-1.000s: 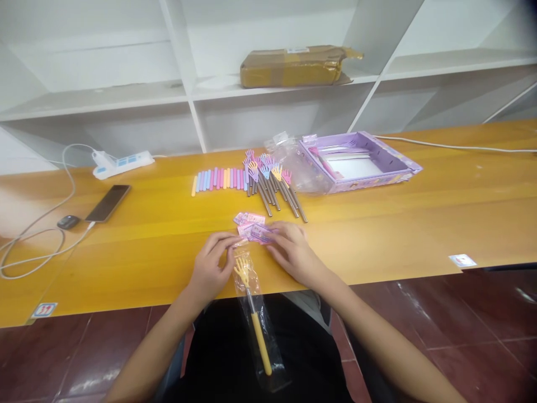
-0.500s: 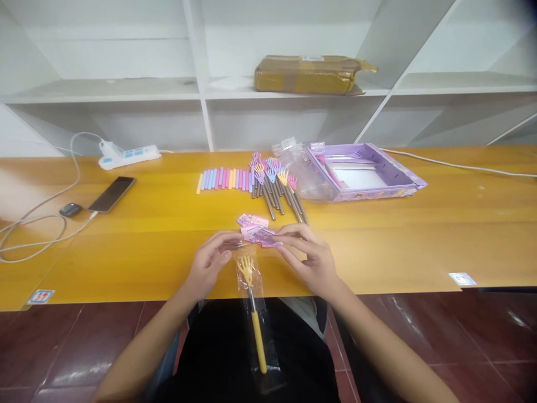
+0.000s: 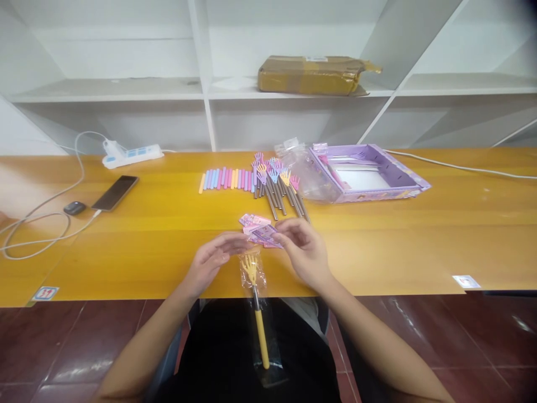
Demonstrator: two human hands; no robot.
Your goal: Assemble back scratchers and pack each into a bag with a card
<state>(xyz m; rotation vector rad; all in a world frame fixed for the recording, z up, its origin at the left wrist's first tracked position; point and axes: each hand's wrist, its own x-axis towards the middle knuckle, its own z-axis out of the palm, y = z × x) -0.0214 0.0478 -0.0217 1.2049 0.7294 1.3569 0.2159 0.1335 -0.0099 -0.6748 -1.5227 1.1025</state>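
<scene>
The purple card [image 3: 265, 233] is pinched between my right thumb and fingers, over the loose cards [image 3: 254, 220], a small overlapping heap in pink and purple on the table [image 3: 377, 246]. My right hand [image 3: 304, 252], at the right of the heap, is closed narrowly on that card. My left hand [image 3: 215, 260], at the heap's left, has its fingers stretched out together and the thumb a little apart below them; I cannot tell whether it grips the top of the clear bag [image 3: 272, 350], which those fingers partly hide. In that bag, just nearer me than the heap, lies a yellow back scratcher [image 3: 261, 338], its head toward the heap and its handle out past the table edge. Beyond the heap is a pile of back scratchers [image 3: 274, 187] with coloured heads and bare metal rods. Beyond the heap to its left runs a row of coloured tubes [image 3: 229, 179]; beyond it to the right is a purple tray [image 3: 377, 194]. Far left of the heap are a phone [image 3: 114, 193] and a white power strip [image 3: 136, 157]. Farthest beyond it, a taped cardboard box [image 3: 310, 77] sits on a white shelf [image 3: 235, 94].
</scene>
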